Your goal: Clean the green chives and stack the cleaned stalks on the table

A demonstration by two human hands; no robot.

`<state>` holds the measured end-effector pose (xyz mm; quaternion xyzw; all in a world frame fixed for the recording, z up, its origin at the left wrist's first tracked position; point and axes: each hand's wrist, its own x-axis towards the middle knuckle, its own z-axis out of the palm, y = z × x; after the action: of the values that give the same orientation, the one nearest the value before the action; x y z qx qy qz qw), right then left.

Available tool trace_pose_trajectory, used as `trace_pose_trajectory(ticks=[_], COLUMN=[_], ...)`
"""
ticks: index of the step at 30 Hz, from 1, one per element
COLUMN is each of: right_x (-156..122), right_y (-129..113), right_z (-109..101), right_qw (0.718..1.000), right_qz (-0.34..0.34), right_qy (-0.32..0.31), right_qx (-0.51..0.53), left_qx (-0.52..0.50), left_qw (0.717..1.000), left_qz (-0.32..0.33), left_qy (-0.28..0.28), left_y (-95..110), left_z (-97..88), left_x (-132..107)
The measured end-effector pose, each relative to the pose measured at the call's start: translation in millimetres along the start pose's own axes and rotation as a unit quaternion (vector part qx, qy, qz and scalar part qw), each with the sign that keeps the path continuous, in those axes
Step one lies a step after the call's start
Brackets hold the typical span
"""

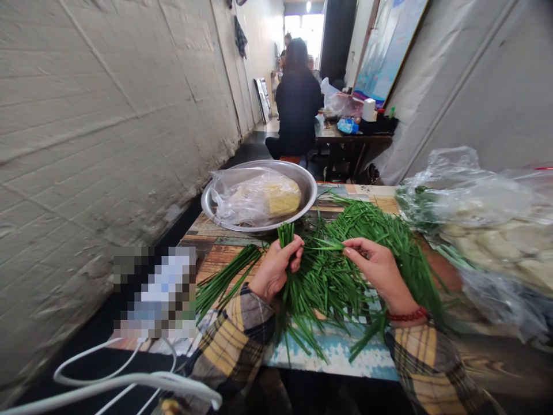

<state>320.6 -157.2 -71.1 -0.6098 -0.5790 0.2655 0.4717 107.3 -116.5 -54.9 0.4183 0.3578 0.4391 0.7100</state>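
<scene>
A loose pile of long green chives (pixel 358 242) lies spread over the table in front of me. My left hand (pixel 276 268) is closed around a small upright bundle of chives (pixel 286 233), its cut ends sticking up above my fist. My right hand (pixel 378 268) sits just to the right, its fingers pinching a single chive stalk (pixel 324 246) that points left toward the bundle. Both wrists come out of plaid sleeves, and a red bead bracelet (pixel 408 315) circles my right wrist. A separate small heap of chives (pixel 224 279) rests at the left of my left hand.
A metal basin (pixel 302 178) holding a clear plastic bag with yellow food stands behind the chives. Clear plastic bags of pale food (pixel 492 225) fill the right side. A white cable (pixel 129 380) runs at lower left. A person in black (pixel 298 104) sits at a far table.
</scene>
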Motion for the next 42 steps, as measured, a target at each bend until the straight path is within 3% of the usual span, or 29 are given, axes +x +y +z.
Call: trace_pose_trajectory(ticks=[7, 15, 21, 26, 34, 39, 42], right_x=[6.9, 7.9, 6.7, -1.7, -9.7, -8.1, -4.8], right_y=[12.0, 7.6, 6.7, -0.6, -9.5, -9.8, -6.0], right_z=[-8.8, -6.9, -3.0, 9.9, 21.0, 16.0, 10.4], right_qw=[0.996, 0.978, 0.972, 0.982, 0.994, 0.992, 0.994], right_qz=[0.048, 0.059, 0.043, 0.014, -0.063, -0.043, -0.023], right_qy=[0.055, 0.063, 0.061, 0.004, -0.080, -0.111, -0.097], right_qx=[0.050, 0.189, 0.221, 0.187, 0.033, 0.036, 0.051], left_qx=[0.030, 0.058, 0.107, 0.081, 0.033, 0.004, -0.011], left_qw=[0.999, 0.998, 0.994, 0.997, 0.999, 1.000, 0.999], left_qz=[0.024, 0.021, 0.008, -0.016, -0.008, 0.014, 0.030], left_qy=[0.002, 0.009, 0.038, 0.000, -0.012, -0.002, 0.017], left_y=[2.5, 2.1, -0.1, 0.3, -4.0, 0.0, 6.0], left_z=[-1.4, -1.2, -1.2, -0.7, -3.6, -5.1, -6.6], left_x=[-0.5, -1.3, -2.1, -4.5, -3.2, -1.7, -1.5])
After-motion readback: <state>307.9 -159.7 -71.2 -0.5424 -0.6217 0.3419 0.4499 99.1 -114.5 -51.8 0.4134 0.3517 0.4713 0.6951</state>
